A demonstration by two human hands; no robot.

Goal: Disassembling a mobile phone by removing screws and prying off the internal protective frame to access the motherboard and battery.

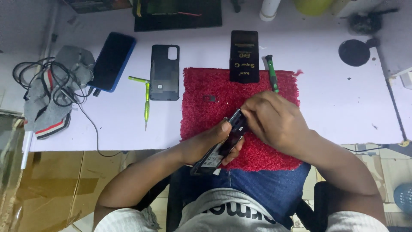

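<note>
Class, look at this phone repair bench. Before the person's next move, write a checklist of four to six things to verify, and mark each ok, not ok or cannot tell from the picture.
1. Phone held firmly: left hand grips it from below, tilted over the red mat. Ok.
2. Right hand at the phone's top end: touching it. Ok.
3. Tool in the right hand: hidden by the fingers. Cannot tell.
4. Green screwdriver within reach: lies on the mat's top edge. Ok.
5. Small loose part safe: sits on the mat, apart from the hands. Ok.
6. Back cover out of the way: flat on the table, left of the mat. Ok.
</note>
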